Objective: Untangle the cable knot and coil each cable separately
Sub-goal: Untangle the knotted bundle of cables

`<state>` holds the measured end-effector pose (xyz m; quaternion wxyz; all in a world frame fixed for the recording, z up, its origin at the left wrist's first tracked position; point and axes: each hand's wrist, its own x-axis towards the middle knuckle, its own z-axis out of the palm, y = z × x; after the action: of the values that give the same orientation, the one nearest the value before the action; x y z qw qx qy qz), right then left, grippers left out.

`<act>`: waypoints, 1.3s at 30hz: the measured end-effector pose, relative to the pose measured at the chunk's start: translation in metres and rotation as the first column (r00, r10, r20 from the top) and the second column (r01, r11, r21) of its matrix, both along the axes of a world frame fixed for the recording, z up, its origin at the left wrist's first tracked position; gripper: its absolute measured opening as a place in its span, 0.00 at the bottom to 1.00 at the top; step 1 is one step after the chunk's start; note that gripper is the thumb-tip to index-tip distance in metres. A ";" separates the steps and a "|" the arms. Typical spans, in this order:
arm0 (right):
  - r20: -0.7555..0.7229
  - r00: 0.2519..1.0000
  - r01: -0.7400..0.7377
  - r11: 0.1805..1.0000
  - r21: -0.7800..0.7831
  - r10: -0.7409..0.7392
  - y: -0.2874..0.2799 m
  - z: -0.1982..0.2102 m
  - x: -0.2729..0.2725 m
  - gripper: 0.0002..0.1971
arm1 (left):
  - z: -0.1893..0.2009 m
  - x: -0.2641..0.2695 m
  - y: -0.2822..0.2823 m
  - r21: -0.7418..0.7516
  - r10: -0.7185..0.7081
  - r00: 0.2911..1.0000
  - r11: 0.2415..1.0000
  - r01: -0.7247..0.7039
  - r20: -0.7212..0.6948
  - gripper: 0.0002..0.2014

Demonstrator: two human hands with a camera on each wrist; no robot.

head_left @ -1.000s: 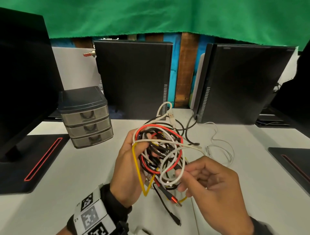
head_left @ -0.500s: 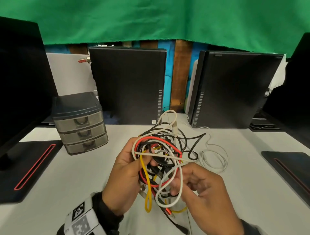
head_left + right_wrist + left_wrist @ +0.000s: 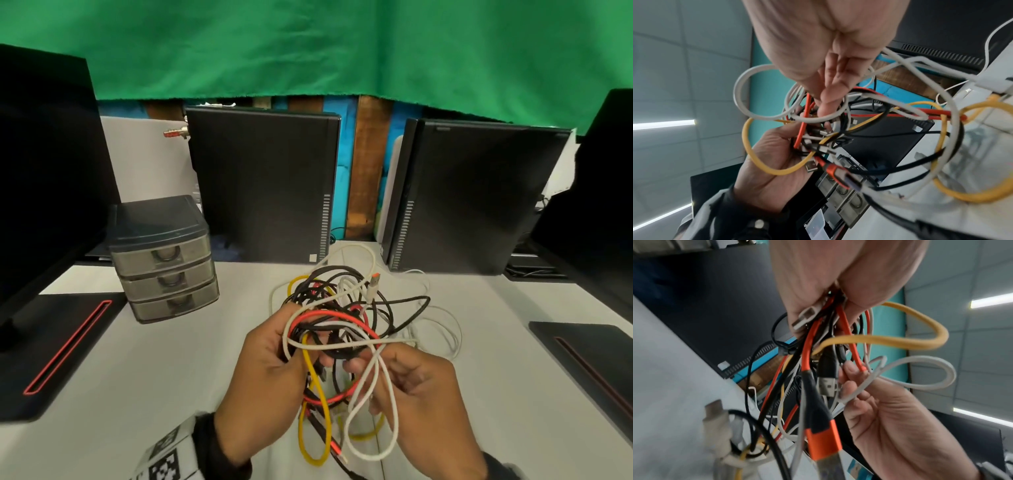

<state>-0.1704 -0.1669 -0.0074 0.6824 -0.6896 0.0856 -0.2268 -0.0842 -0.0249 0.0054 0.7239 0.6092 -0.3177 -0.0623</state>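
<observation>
A tangled cable knot of white, black, red and yellow cables hangs above the white table between both hands. My left hand grips the knot's left side, its fingers curled round several strands. From the right, my right hand pinches a white cable loop with its fingertips inside the tangle. A yellow loop dangles below the hands. An orange-and-black plug hangs from the bundle. Another plug with an orange tip sticks up at the top.
A grey three-drawer box stands at the left. Two black computer towers line the back. Black monitor stands flank the work area. A loose white cable trails on the table right of the knot.
My right hand has moved in closer to the knot and taken hold of the white loop. The yellow loop has slid from the left side to hang below the hands.
</observation>
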 end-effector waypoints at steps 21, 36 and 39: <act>-0.298 0.954 -0.180 0.871 -0.456 0.041 -0.089 0.042 -0.020 0.12 | -0.002 0.004 0.010 0.129 -0.029 0.932 0.991 -0.019 0.361 0.17; 0.076 0.996 -0.004 0.864 -0.504 0.048 -0.069 0.012 0.006 0.10 | 0.005 0.022 0.020 0.132 -0.442 0.897 0.890 0.436 0.019 0.14; 0.132 0.988 0.143 0.822 -0.551 -0.084 -0.074 0.014 0.004 0.09 | 0.006 0.023 0.020 0.181 -0.400 0.916 0.904 0.387 0.038 0.24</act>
<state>-0.1662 -0.2413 0.0064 0.4395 -0.8402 0.0216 -0.3169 -0.0611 -0.0052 0.0111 0.6297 0.5938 -0.4541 -0.2112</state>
